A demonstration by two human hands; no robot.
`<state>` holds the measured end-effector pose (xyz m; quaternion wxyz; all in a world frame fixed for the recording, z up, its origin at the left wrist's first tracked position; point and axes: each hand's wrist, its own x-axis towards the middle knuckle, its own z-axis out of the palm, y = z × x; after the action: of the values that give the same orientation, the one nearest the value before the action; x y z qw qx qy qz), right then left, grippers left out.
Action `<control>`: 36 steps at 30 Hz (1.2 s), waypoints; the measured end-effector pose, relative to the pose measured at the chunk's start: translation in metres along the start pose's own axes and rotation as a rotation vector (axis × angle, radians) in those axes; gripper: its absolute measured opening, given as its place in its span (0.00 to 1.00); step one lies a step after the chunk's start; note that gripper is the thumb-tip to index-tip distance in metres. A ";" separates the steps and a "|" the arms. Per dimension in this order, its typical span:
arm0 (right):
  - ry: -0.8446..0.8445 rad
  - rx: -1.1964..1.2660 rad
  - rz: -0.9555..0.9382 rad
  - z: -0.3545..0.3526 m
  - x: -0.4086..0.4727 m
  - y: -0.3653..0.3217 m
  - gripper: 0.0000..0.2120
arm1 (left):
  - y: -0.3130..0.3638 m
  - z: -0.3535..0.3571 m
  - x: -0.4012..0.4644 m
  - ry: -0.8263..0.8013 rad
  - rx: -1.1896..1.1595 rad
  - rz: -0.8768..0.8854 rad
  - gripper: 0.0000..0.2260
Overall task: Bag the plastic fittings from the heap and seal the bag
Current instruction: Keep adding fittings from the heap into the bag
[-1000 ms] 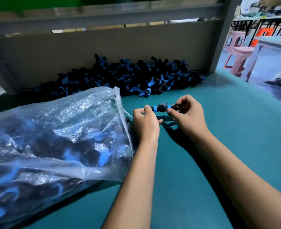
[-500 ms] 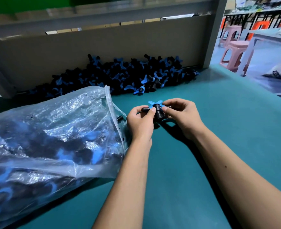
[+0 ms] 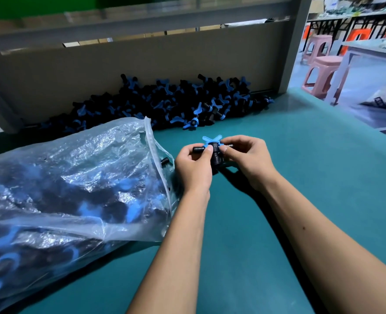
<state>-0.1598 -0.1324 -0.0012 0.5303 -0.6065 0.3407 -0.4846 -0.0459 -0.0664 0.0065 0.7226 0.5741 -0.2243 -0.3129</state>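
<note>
pink stools (image 3: 321, 71), grey backboard (image 3: 128, 71), teal tabletop (image 3: 301, 177)

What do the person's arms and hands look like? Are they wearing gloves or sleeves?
No gloves and no sleeves. Both forearms are bare right up to the picture's bottom edge, and the left hand and right hand are bare too. No watch, ring or bracelet shows. The fingernails are short and plain. A small dark dot sits on the right forearm.

Fitting (image 3: 213, 150) turned since a second ago: blue wing handle now up; both hands closer together.
</note>
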 end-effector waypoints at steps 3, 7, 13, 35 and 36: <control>-0.050 0.033 -0.009 -0.001 -0.001 -0.002 0.07 | 0.000 -0.001 -0.001 -0.008 0.023 -0.002 0.04; 0.000 0.028 -0.005 0.001 -0.001 0.000 0.07 | 0.002 -0.001 -0.001 0.012 0.017 0.001 0.04; 0.222 0.032 0.022 0.000 0.003 0.001 0.05 | 0.005 -0.005 0.003 0.089 -0.017 0.019 0.05; -0.189 0.467 0.287 0.081 -0.031 -0.029 0.21 | 0.125 -0.017 -0.025 -0.162 0.454 0.664 0.07; -0.210 0.453 0.299 0.089 -0.034 -0.033 0.19 | 0.134 -0.022 -0.026 -0.131 0.449 0.718 0.07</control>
<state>-0.0890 -0.0664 0.0261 0.7500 -0.4625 0.2526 -0.3996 -0.0231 -0.0133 0.1317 0.6270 0.5815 -0.5180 -0.0207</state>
